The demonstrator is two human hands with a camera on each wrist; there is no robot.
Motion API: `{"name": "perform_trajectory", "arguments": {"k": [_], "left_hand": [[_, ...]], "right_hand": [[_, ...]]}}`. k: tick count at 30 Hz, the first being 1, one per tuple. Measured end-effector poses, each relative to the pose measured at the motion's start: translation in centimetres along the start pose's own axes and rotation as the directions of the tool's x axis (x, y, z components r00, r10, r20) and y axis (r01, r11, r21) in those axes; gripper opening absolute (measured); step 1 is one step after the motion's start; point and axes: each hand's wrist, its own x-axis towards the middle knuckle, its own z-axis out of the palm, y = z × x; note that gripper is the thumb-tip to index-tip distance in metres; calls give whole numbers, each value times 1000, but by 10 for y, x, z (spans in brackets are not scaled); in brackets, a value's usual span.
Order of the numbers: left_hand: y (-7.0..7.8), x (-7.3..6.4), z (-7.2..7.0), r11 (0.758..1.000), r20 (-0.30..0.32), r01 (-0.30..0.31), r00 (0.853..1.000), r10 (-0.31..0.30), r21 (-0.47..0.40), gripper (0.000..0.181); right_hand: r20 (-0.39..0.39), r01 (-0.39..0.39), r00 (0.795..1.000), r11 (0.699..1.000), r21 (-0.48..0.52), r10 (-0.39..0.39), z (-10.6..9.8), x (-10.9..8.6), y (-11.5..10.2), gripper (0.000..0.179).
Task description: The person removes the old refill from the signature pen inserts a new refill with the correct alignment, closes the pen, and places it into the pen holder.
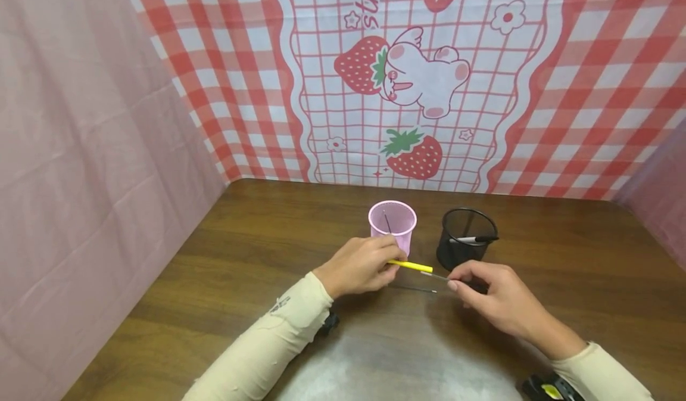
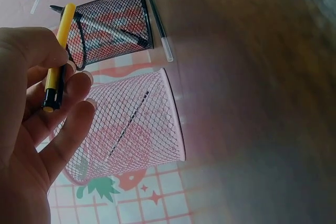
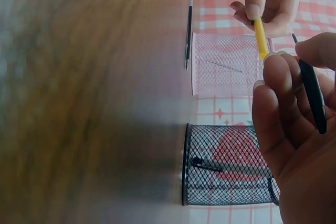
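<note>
**A yellow barrel (image 1: 415, 266) and a slim rod (image 1: 436, 277), end facing end**

Your left hand (image 1: 365, 265) pinches the yellow barrel above the desk (image 1: 418, 359), free end toward 3 o'clock. Your right hand (image 1: 498, 297) grips a dark pen part (image 3: 313, 95); the rod points from there toward 9 o'clock, probably to line up the two ends, which stand apart in the left wrist view. I cannot tell whether rod and part are joined.

A loose refill (image 1: 415, 288) lies at your left hand's 4 o'clock. Mind the rims: the pink cup (image 1: 405, 217) sits close at that hand's 1 o'clock, the black cup (image 1: 447, 255) at your right hand's 11. Your widest room is toward 6 o'clock.
</note>
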Motion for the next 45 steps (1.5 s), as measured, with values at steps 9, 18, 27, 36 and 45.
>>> {"name": "perform_trajectory", "arguments": {"k": [9,18,27,36,45], "left_hand": [[-2,-1,0,1000,-15,19,1000,-19,-6,19],[-5,-2,-1,999,-43,51,998,-50,10,18],[-4,-2,0,998,-53,55,997,-55,-11,11],[-4,-3,-1,998,-62,61,996,-62,-19,11],[-3,-2,-2,997,-41,55,998,-57,-45,9]], "right_hand": [[-42,-13,999,999,-40,12,-6,1,1,18],[-47,-27,999,998,-60,24,-8,3,2,19],[-69,-66,996,994,-92,60,-9,1,4,16],[-83,-108,992,985,-135,97,-9,3,3,14],[-67,-117,992,985,-123,109,-10,2,2,14]]}}
